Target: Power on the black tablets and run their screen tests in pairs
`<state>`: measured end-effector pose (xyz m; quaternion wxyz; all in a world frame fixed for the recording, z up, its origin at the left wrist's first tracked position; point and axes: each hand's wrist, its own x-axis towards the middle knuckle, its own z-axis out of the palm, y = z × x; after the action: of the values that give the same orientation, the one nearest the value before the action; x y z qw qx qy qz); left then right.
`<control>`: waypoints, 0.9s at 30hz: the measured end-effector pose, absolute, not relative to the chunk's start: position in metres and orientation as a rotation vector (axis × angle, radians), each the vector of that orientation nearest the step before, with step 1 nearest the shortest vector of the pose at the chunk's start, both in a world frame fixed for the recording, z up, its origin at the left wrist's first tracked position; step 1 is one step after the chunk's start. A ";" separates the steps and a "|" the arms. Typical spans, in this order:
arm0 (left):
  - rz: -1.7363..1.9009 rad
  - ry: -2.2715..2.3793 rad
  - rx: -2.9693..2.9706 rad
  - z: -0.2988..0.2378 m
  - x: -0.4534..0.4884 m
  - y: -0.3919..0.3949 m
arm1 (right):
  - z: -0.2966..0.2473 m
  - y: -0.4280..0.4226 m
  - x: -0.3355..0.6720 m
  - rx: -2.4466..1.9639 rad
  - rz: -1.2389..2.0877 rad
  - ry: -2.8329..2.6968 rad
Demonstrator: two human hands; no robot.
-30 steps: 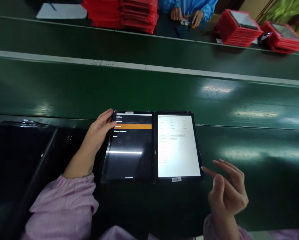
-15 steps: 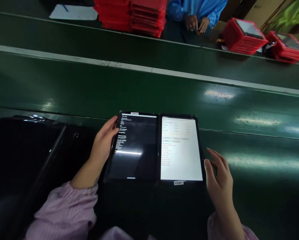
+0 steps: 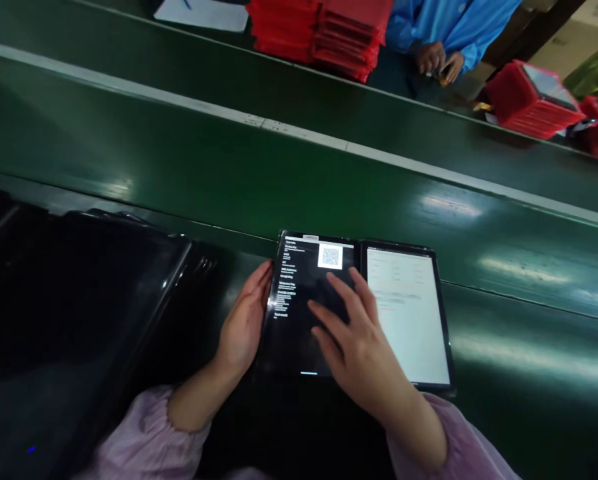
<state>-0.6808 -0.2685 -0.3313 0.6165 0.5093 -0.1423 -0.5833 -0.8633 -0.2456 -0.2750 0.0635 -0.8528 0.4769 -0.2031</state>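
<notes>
Two tablets lie side by side on the dark surface in front of me. The left tablet (image 3: 299, 347) shows a black screen with white text and a QR code near its top. On the right tablet (image 3: 419, 340) the screen is white with faint lines of text. My left hand (image 3: 246, 327) grips the left edge of the left tablet, its fingers partly hidden beside it. Over the lower right of that screen hovers my right hand (image 3: 361, 340), fingers spread, holding nothing and covering part of both tablets. Whether a fingertip touches the glass I cannot tell.
Black glossy sheeting (image 3: 79, 300) covers the left side. Beyond the green bench (image 3: 279, 180) runs a pale strip (image 3: 179, 100). Farther back are red stacks (image 3: 323, 33), white paper (image 3: 203, 13), a person in blue (image 3: 459, 27) handling something small, and a red pile topped by a tablet (image 3: 533, 100).
My right hand has moved left from beside the right tablet to over the left one. A QR code has appeared on the left screen. The view has shifted, moving everything rightward.
</notes>
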 end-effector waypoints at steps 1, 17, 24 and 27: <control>-1.371 -0.305 1.152 -0.333 -0.681 -0.269 | -0.278 -0.246 -0.854 -2.591 -0.568 1.390; -1.608 -0.289 1.195 -0.330 -0.651 -0.267 | -0.289 -0.234 -0.860 -2.652 -0.353 1.452; -1.595 -0.318 1.204 -0.330 -0.650 -0.268 | -0.286 -0.241 -0.869 -2.595 -0.595 1.609; -1.585 -0.334 1.216 -0.329 -0.650 -0.268 | -0.283 -0.249 -0.872 -2.563 -0.667 1.729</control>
<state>-0.6501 -0.2678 -0.3295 0.5296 0.5092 -0.1398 -0.6638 -0.8719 -0.2486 -0.2828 -0.0107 -0.8103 0.5466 -0.2110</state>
